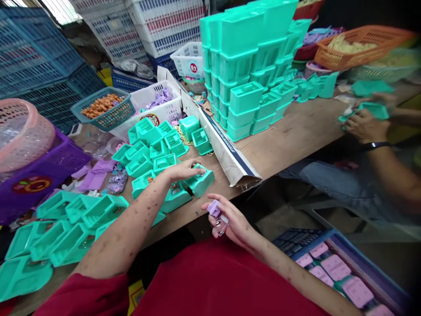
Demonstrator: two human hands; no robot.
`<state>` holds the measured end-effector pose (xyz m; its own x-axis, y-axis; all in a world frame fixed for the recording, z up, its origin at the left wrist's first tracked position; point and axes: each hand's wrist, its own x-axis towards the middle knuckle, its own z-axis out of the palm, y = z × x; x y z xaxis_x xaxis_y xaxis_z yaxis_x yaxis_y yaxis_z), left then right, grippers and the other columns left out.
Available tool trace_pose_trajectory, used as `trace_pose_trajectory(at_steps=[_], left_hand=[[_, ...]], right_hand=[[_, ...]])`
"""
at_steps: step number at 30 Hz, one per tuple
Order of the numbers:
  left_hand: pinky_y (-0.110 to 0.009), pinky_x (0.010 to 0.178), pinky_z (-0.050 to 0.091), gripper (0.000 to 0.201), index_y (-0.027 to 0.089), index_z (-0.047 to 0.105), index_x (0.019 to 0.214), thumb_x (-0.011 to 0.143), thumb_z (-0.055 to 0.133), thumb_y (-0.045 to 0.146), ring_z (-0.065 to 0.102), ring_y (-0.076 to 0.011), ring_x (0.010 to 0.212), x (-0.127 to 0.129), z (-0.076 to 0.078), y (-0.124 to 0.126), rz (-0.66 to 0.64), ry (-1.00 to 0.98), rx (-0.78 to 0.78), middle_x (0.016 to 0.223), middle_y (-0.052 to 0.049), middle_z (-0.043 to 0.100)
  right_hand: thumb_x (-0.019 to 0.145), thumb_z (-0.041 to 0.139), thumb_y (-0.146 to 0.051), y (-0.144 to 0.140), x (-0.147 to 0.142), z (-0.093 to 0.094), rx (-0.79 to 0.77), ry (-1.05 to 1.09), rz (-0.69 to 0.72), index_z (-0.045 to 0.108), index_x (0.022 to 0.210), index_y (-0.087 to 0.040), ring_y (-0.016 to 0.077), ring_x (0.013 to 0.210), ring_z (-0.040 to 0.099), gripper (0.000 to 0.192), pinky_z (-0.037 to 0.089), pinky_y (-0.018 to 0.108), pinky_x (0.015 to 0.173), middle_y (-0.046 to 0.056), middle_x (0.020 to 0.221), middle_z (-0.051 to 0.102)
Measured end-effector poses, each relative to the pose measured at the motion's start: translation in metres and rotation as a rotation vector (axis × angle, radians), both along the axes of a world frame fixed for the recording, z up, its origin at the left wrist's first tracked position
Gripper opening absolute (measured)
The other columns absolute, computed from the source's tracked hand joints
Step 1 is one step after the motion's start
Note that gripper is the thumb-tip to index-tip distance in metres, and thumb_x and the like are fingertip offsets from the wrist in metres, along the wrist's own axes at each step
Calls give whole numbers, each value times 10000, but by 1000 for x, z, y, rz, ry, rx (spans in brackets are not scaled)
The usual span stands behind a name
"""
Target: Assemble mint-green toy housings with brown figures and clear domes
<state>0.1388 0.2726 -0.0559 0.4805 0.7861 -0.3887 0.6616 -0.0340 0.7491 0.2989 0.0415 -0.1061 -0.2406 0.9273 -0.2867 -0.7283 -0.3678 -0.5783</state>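
Observation:
My left hand (184,170) reaches over a teal plastic box (204,183) near the table's front edge, its fingers bent down onto the box's top. Whether a small part sits under those fingertips is hidden. In front of my body, off the table edge, my right hand (235,219) holds a small purple plastic part (214,208) between thumb and fingers. Lower in the same palm lies a small shiny, partly clear piece (221,225). Beside my left hand stands another teal box (176,199) with a round metallic piece in it.
Open teal boxes (105,210) cover the left of the table. A long cardboard piece (223,145) divides it, with stacked teal boxes (238,66) behind. Baskets of orange parts (103,105) and purple parts (161,97) stand beyond. At right, a co-worker's hands (368,125) handle a teal piece.

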Motion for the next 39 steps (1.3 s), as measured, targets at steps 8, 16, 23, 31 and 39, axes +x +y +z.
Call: trace_pose_trajectory(at_steps=[8,16,23,31,39], left_hand=[[-446,1093,539,615,222,725,1176,709,878,591,687,-359,1247,11,0,5,-96,165,126,1273,-146,762],[-469,1168,503,350,231,665,1339,1085,568,450,651,-281,1305,-16,50,-96,-239,-198,636,1390,-119,706],[-523,1178,469,213,238,747,1201,1085,647,386,584,-301,1341,-65,33,-202,-449,-148,852,1432,-99,708],[-612,1250,389,149,276,764,1150,1085,630,276,585,-302,1387,-118,30,-223,-270,-99,991,1527,-70,676],[-366,922,639,233,246,673,1240,1105,583,412,777,-222,994,-195,52,-169,441,-367,493,1022,-47,784]], right_hand=[[988,787,-504,-4,-4,24,34,-52,-79,707,1313,-239,127,736,647,427,570,220,472,125,1438,731],[886,906,-519,-17,-20,37,-1,-101,-226,730,1264,-292,159,843,684,475,545,198,536,11,1037,727],[911,870,-488,-14,-46,33,-145,-83,-249,712,1118,-287,171,874,680,329,581,258,691,-10,1018,744],[876,904,-474,4,-81,41,-148,-101,-2,729,1176,-287,214,994,697,394,558,262,671,25,1100,763],[851,925,-560,20,-94,41,-1,-329,61,705,1230,-226,124,664,634,551,469,235,592,10,891,718]])
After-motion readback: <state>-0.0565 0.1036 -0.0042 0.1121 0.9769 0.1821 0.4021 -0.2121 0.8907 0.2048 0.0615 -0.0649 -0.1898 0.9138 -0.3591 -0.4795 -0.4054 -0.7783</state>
